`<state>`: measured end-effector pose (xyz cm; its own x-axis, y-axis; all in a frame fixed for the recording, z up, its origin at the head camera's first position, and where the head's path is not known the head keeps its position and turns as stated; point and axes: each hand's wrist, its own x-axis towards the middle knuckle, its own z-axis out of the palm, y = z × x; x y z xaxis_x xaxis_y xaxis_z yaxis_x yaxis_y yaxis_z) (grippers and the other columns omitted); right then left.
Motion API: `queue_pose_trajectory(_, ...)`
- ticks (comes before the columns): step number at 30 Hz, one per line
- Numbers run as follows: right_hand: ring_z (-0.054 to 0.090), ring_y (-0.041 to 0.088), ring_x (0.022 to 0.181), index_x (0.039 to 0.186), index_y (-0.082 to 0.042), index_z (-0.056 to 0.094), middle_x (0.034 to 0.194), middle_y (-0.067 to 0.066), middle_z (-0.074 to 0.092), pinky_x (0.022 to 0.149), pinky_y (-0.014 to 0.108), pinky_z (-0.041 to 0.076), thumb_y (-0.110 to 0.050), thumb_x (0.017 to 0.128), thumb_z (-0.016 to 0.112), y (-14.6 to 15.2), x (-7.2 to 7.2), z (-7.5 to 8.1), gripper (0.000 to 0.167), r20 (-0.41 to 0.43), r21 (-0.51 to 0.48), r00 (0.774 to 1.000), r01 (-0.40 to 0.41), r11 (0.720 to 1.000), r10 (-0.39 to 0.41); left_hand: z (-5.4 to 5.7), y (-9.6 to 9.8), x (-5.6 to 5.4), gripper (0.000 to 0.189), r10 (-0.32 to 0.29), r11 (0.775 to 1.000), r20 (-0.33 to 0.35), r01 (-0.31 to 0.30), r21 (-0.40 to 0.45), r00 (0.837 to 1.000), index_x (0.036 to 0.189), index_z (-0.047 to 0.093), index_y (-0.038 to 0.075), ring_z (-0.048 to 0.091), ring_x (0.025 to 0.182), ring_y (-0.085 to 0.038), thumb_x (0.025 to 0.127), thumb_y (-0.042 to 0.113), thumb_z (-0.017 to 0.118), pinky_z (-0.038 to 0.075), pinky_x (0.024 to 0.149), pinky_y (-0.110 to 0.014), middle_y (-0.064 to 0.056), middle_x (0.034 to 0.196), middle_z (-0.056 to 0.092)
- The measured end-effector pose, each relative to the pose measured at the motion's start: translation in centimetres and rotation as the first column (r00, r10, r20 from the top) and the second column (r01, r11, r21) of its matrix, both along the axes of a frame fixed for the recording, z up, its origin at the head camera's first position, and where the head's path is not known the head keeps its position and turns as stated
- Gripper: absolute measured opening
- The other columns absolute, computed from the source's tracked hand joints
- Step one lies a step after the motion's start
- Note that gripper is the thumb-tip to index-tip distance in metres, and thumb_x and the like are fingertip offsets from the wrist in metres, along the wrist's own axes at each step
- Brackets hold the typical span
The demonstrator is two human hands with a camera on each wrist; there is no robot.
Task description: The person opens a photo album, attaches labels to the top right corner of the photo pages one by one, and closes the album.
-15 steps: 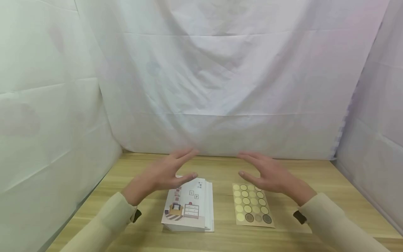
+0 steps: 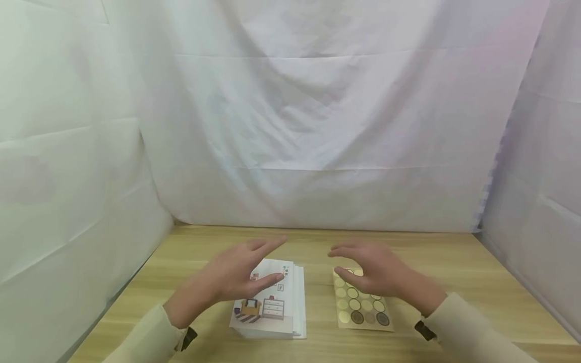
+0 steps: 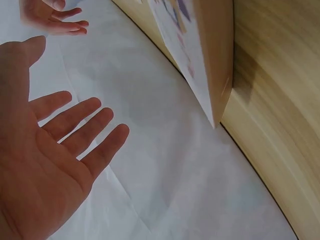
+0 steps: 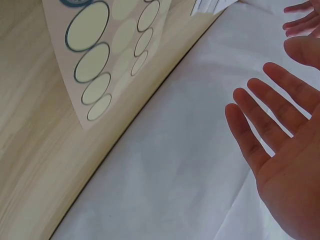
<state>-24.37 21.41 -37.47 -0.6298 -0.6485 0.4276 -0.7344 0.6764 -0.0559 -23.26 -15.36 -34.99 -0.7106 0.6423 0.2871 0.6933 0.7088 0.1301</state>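
White-covered paper stack point(image 2: 273, 306) lies by the left hand point(image 2: 236, 271), gold sticker sheet point(image 2: 366, 305) at its three o'clock by the right hand point(image 2: 379, 269), perhaps for easy reach, both hands empty, fingers loosely extended.

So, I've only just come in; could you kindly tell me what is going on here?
A person in cream sleeves has both bare hands raised over a light wood-grained table, palms facing inward. The left grip is near a white rectangular stack with printed furniture pictures on top, and the right grip is near a tan rectangular sheet of round yellowish stickers. Both have fingers extended and hold nothing; the stack and sheet lie side by side, apart.
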Motion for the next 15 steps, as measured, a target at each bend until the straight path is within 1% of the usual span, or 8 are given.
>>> queue_pose_trajectory(3, 0.072, 0.02, 0.129, 0.133, -0.024, 0.075, 0.138, -0.003, 0.075, 0.103, 0.044, 0.063, -0.032, 0.099, 0.078, -0.6, 0.1, -0.3, 0.035, -0.012, 0.0, 0.999, -0.036, 0.999, 0.036, -0.5, -0.4, 0.4, 0.074, 0.0, 1.0, -0.01, 0.0, 0.005, 1.0, 0.168, 0.038, 0.037, 0.065, 0.139, -0.021, 0.104, 0.066, 0.06, 0.06, 0.108, -0.048, 0.002, 0.158, 0.061)
queue_pose_trajectory(7, 0.073, 0.019, 0.127, 0.133, -0.023, 0.075, 0.138, -0.002, 0.075, 0.1, 0.044, 0.065, -0.031, 0.099, 0.079, -1.3, 0.2, -0.8, 0.036, -0.007, 0.009, 0.998, -0.058, 0.998, 0.058, -1.2, -0.6, 0.7, 0.069, -0.04, 0.999, -0.051, 0.041, 0.015, 0.998, 0.165, 0.046, 0.029, 0.068, 0.134, -0.019, 0.105, 0.059, 0.064, 0.061, 0.107, -0.044, 0.003, 0.151, 0.067)
queue_pose_trajectory(9, 0.073, 0.019, 0.126, 0.133, -0.022, 0.075, 0.138, -0.002, 0.075, 0.098, 0.044, 0.065, -0.03, 0.098, 0.079, -1.6, 0.4, -1.0, 0.036, -0.005, 0.009, 0.998, -0.066, 0.998, 0.066, -1.4, -0.7, 1.0, 0.067, -0.043, 0.999, -0.045, 0.043, 0.005, 0.998, 0.163, 0.049, 0.028, 0.069, 0.132, -0.019, 0.105, 0.057, 0.064, 0.061, 0.107, -0.044, 0.003, 0.149, 0.068)
queue_pose_trajectory(13, 0.074, 0.019, 0.125, 0.132, -0.021, 0.076, 0.138, -0.002, 0.075, 0.097, 0.044, 0.066, -0.028, 0.098, 0.08, -2.3, 0.6, -1.5, 0.036, 0.011, 0.013, 0.997, -0.083, 0.996, 0.083, -2.0, -0.6, 1.6, 0.064, -0.026, 0.999, 0.004, 0.026, -0.023, 1.0, 0.163, 0.05, 0.029, 0.069, 0.13, -0.018, 0.106, 0.056, 0.063, 0.062, 0.105, -0.043, 0.005, 0.148, 0.068)
queue_pose_trajectory(15, 0.073, 0.02, 0.126, 0.133, -0.021, 0.075, 0.139, -0.002, 0.075, 0.096, 0.044, 0.066, -0.028, 0.098, 0.079, -2.6, 0.8, -1.6, 0.036, 0.024, 0.016, 0.996, -0.085, 0.996, 0.085, -2.3, -0.6, 2.0, 0.064, -0.025, 0.999, 0.011, 0.025, -0.032, 1.0, 0.162, 0.051, 0.029, 0.07, 0.129, -0.017, 0.105, 0.055, 0.064, 0.062, 0.104, -0.042, 0.005, 0.148, 0.068)
